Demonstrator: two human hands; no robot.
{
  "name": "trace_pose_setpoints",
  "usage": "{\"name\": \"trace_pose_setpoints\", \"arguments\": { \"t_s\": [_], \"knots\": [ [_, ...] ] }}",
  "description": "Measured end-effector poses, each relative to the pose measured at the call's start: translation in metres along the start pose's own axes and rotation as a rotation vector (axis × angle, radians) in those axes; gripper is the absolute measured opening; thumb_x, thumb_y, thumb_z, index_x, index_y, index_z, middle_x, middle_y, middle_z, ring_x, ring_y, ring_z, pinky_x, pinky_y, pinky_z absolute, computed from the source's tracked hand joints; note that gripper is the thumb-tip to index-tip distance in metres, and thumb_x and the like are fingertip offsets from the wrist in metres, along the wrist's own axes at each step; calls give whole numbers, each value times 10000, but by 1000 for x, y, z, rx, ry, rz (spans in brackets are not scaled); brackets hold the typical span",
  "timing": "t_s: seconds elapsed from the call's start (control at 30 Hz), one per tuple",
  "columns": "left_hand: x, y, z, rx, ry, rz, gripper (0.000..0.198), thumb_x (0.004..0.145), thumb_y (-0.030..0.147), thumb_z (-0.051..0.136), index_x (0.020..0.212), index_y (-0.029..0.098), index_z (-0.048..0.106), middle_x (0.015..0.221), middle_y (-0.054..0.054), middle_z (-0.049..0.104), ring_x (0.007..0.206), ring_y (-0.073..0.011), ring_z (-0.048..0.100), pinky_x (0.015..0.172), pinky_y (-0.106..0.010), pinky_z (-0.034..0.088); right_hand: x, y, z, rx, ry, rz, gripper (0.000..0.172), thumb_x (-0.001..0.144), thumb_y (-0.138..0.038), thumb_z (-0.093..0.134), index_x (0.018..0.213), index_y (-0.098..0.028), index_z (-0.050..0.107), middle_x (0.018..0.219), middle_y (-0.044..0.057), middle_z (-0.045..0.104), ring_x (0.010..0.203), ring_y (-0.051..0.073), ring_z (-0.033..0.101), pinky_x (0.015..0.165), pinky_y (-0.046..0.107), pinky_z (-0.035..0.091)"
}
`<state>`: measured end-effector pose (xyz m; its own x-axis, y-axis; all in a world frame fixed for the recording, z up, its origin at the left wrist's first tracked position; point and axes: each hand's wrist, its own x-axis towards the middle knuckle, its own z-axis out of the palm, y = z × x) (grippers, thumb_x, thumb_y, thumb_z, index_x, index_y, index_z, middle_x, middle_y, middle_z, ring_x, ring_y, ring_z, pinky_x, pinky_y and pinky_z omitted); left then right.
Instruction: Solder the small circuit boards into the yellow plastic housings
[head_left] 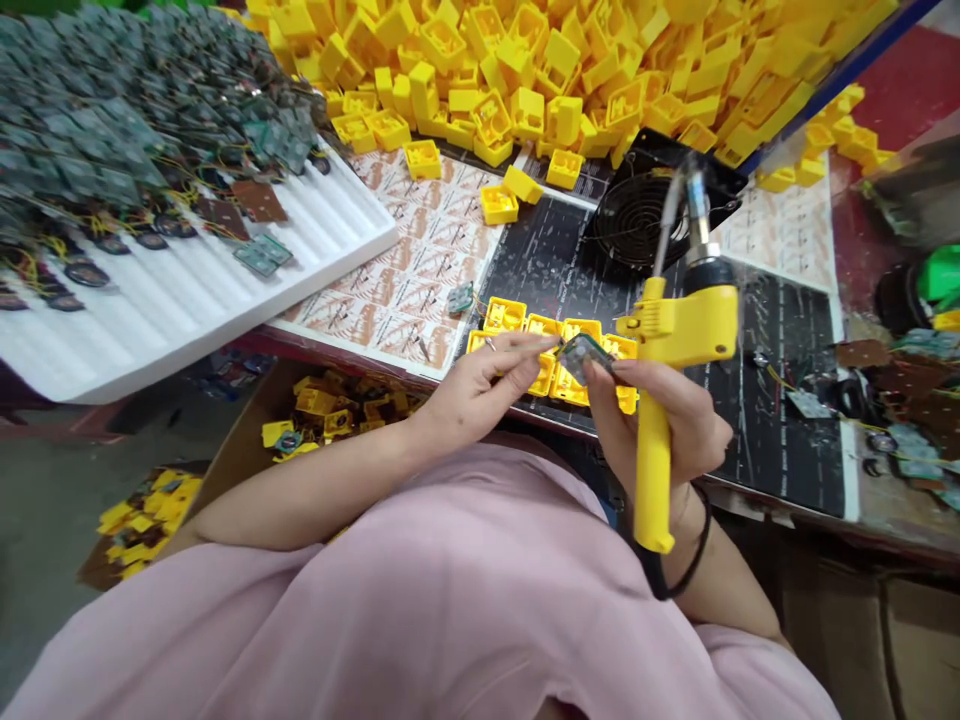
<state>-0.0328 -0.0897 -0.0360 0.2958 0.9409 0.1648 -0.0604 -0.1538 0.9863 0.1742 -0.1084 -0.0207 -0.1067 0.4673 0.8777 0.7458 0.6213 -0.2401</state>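
My right hand (675,420) is closed around a yellow soldering gun (654,440), whose metal tip points up and away. The same hand's thumb and finger pinch a small circuit board (586,358) over the yellow cases. My left hand (491,385) reaches in from the left, fingers together, with its fingertips at the board's left edge by some thin wires. What those fingertips hold, if anything, is too small to make out. Under both hands, open yellow plastic cases (505,315) stand in two rows, partly covered by the fingers.
A white foam tray (330,245) heaped with wired circuit boards (112,130) lies left. Yellow cases (525,110) pile up at the back, before a black fan (637,220). More boards (919,450) lie right. A carton (247,440) of yellow parts sits below the table edge.
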Motion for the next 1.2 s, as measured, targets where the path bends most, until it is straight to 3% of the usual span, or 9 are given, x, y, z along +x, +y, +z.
{"name": "trace_pose_setpoints", "arguments": {
  "t_s": [0.07,0.13,0.43,0.57,0.67,0.77,1.03,1.17,1.2],
  "knots": [
    [6,1,-3,169,112,257,443,1070,607,701,1231,236,881,1303,-136,828,1289,-231,757,1177,-396,579,1,-7,3,106,16,78,188,981,-206,835,1092,-294,712,832,-53,778,625,153,743,612,281,645],
    [10,5,-4,178,168,320,374,1088,560,696,1237,272,882,1282,-103,839,1246,-205,768,1136,-370,599,2,-12,6,170,27,123,204,969,-202,848,1088,-275,698,856,-58,773,616,139,732,608,272,650],
    [18,23,-2,-326,187,-94,485,720,739,978,811,270,896,793,-7,818,782,-165,766,811,-296,652,-5,-15,13,305,-110,245,174,975,-257,853,1073,-285,712,849,-69,775,637,121,742,649,231,641],
    [23,38,-50,156,73,-86,398,869,621,863,899,225,897,776,-38,803,656,-166,697,664,-296,581,-5,4,-5,327,-217,193,73,1050,-342,778,1113,-307,786,850,-35,828,675,158,797,691,247,661],
    [28,36,-82,748,-4,26,257,934,443,741,977,235,885,869,-50,840,802,-206,763,818,-316,592,-2,16,-25,303,-218,190,309,1111,-489,673,1332,-312,797,816,-7,826,666,168,799,683,257,652],
    [30,21,-94,1091,-142,11,293,976,337,598,991,224,868,966,-74,865,918,-236,797,914,-338,576,0,22,-35,229,-106,242,602,1063,-673,669,1530,-296,704,1057,81,858,717,210,815,562,279,603],
    [15,17,-88,1086,-209,-102,353,989,318,532,1037,192,858,1031,-70,870,959,-219,813,889,-294,552,-11,36,-24,285,256,447,677,973,-810,683,1073,-178,902,741,79,771,555,186,678,454,286,534],
    [17,21,-86,1182,-243,-157,348,975,330,537,1028,194,853,980,-72,866,917,-239,806,865,-315,542,-13,26,-24,359,39,454,289,979,-428,844,1204,-249,874,919,47,842,656,152,735,545,241,583],
    [18,21,-85,1197,-254,-159,352,971,334,532,1019,190,850,963,-78,862,902,-247,803,857,-324,542,-14,23,-25,387,-31,409,333,957,-337,868,1283,-274,845,998,38,856,683,147,753,572,238,608]
  ]
}}
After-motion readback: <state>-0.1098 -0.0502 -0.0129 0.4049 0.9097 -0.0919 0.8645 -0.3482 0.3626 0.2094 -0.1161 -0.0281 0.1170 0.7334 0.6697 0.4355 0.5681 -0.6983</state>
